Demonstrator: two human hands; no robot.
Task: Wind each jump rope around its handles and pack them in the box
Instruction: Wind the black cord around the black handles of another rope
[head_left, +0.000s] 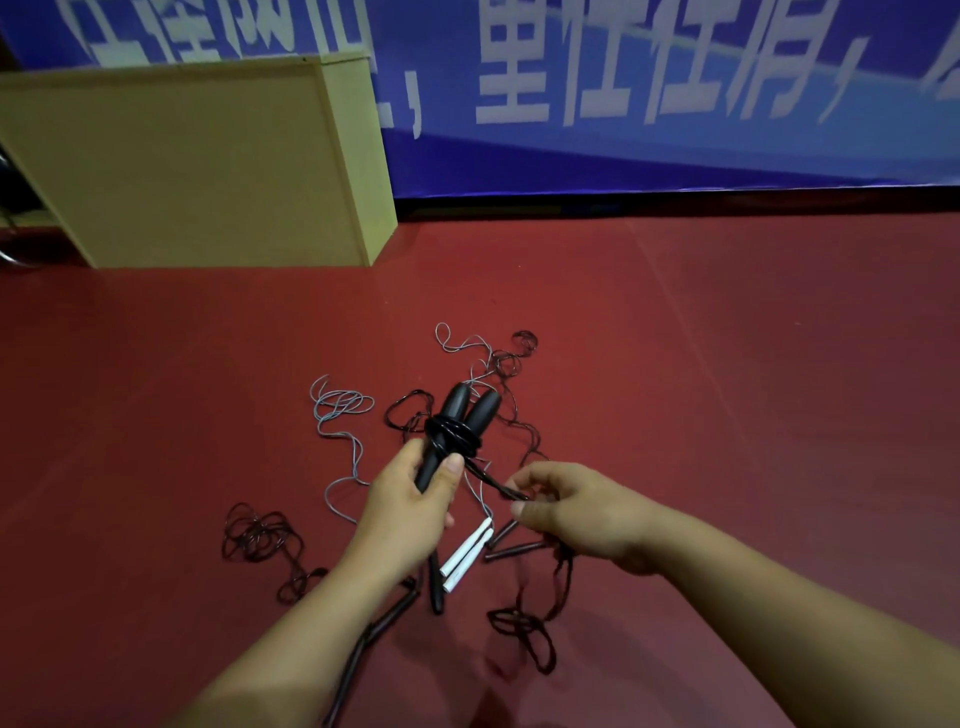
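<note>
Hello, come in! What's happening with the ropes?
Left hand grips black handles. Right hand pinches black cord. Loose ropes on floor.

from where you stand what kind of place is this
Probably an indoor sports hall or gym. The red floor looks like smooth sports flooring, a large blue banner with white characters lines the wall, and jump ropes lie scattered across the floor.

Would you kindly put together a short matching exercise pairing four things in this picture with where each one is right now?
Things:
1. black handles
2. white handles
3. loose end of the black rope
4. left hand

States:
A. pinched by the right hand
B. lying on the red floor
C. wrapped with rope coils
D. gripping the handles' lower ends

Pairs: 1-C, 2-B, 3-A, 4-D
</note>
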